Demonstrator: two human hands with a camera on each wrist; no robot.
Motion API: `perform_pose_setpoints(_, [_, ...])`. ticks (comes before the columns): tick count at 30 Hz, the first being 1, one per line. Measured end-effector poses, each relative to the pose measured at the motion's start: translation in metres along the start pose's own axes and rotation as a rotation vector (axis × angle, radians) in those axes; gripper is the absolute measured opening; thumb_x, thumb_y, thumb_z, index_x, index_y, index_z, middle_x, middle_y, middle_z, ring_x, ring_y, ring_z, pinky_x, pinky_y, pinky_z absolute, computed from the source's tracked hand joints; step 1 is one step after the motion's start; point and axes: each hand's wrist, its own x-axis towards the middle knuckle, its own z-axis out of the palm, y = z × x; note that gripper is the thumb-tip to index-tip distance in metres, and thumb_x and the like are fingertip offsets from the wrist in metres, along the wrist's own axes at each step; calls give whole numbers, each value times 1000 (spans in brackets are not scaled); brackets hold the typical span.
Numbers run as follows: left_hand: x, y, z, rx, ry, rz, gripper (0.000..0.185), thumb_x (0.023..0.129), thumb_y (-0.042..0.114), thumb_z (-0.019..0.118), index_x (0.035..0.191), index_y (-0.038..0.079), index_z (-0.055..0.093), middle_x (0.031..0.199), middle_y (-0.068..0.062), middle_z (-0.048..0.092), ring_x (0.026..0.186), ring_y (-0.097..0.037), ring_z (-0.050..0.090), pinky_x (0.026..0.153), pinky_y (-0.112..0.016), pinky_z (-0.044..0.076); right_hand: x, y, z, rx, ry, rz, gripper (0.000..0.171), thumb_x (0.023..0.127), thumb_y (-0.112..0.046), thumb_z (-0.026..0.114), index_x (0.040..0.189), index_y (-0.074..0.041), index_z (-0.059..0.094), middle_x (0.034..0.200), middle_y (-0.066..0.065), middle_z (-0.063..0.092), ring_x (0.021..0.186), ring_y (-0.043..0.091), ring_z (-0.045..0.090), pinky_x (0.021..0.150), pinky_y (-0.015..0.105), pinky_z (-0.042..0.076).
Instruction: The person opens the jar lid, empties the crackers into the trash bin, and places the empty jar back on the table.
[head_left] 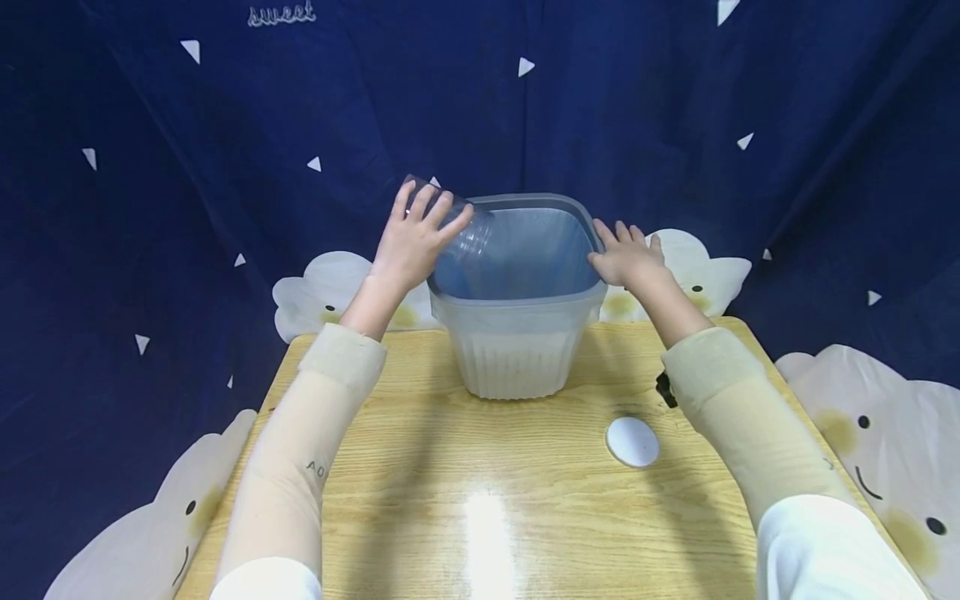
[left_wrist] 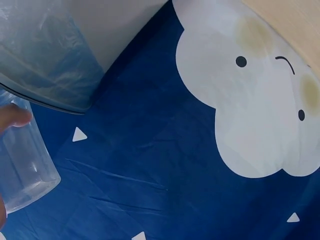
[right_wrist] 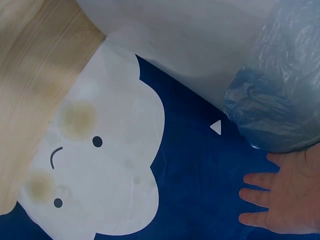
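A trash bin (head_left: 517, 350) with a pale ribbed body and grey rim stands at the far side of the table. A blue-grey plastic bag (head_left: 551, 250) lines it and folds over the rim. My left hand (head_left: 416, 242) grips a clear plastic jar (head_left: 474, 237) from above, tilted over the bin's left rim. In the left wrist view, a fingertip and part of the thumb lie against the jar (left_wrist: 30, 170). My right hand (head_left: 626, 254) rests at the bin's right rim, its fingers spread. In the right wrist view, the right hand (right_wrist: 290, 195) touches the bag's edge.
A round white lid (head_left: 632, 442) lies on the wooden table (head_left: 555, 517) at the right of the middle. A small black object (head_left: 665, 390) shows beside the right sleeve. Behind the table hangs a dark blue curtain (head_left: 450, 100) with white triangles and clouds.
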Motion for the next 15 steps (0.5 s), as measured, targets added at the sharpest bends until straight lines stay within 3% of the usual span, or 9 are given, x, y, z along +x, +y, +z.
perform_pose_setpoints(6, [-7,1,5,-51,116,-71,56,74,4,61,126,20,47,120,-13,44,115,-34,37,102,-52,25,0,0,0,1,0,0,63,98,-37,27,147,-14,-5,149,25,-4,135,43,-5,105,61,-8])
perform_pose_setpoints(15, [-15,4,2,-118,131,-199,71,65,16,77,129,19,46,122,-14,43,115,-33,34,101,-52,24,0,-1,-1,-2,-2,2,63,98,-37,27,147,-14,-4,149,25,-3,135,43,-4,105,61,-7])
